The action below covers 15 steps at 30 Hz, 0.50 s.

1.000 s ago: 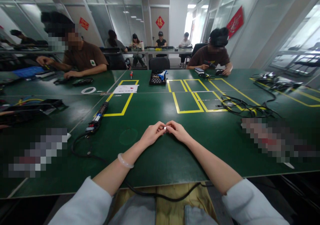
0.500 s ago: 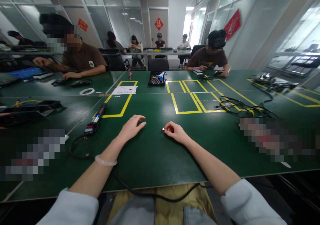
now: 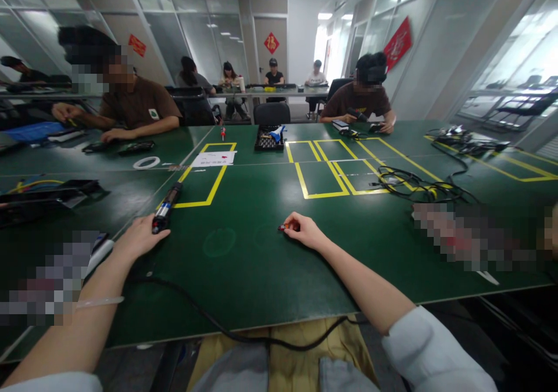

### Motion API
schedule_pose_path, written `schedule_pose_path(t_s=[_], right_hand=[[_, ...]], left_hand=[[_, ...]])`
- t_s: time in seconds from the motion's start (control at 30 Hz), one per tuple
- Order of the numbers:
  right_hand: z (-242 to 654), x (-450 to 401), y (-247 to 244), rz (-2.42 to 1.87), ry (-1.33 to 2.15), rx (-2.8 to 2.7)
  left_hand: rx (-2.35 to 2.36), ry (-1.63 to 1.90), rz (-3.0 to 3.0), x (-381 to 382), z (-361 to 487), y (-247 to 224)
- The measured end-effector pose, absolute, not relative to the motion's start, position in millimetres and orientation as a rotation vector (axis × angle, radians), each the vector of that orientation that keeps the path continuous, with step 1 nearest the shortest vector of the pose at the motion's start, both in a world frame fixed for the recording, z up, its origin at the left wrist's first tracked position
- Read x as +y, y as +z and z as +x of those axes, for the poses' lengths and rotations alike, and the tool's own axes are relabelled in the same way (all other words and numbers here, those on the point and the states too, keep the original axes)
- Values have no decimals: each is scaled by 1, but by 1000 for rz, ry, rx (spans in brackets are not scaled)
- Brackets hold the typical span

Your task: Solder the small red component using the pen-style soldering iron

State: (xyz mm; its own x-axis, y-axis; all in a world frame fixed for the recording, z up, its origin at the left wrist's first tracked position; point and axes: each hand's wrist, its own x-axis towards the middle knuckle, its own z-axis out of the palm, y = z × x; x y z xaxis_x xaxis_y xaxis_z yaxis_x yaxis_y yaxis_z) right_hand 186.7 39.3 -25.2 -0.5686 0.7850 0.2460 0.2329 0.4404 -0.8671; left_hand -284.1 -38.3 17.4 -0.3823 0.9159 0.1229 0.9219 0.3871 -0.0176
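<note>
My right hand is closed in a pinch over the table, holding a small red part whose kind is too small to tell. On the left, my left hand is at the near end of a black and silver electric screwdriver. Its thumb is stretched out to the right, with the tool's end between thumb and fingers. Whether the fingers touch the tool is hard to see. A black cord runs from beside this hand to the table's front edge.
Yellow tape outlines mark the green table. Farther back are a black tray with a blue-and-white tool, a paper sheet and a white ring. Tangled cables lie right. Co-workers sit across the table.
My left hand has moved left and back from the table's middle to the screwdriver's near end. My right hand keeps its pinch on the red part. The view has shifted slightly.
</note>
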Motion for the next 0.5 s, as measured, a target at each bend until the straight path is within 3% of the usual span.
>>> schedule_pose_path(t_s=[0.13,0.5], right_hand=[[186,39,-25,-847,1096,-2040],[185,39,-21,-842,1017,-2063]], left_hand=[[-2592,154,-1671,-34,-288,18],[-2487,-75,-1867,-33,-203,13]])
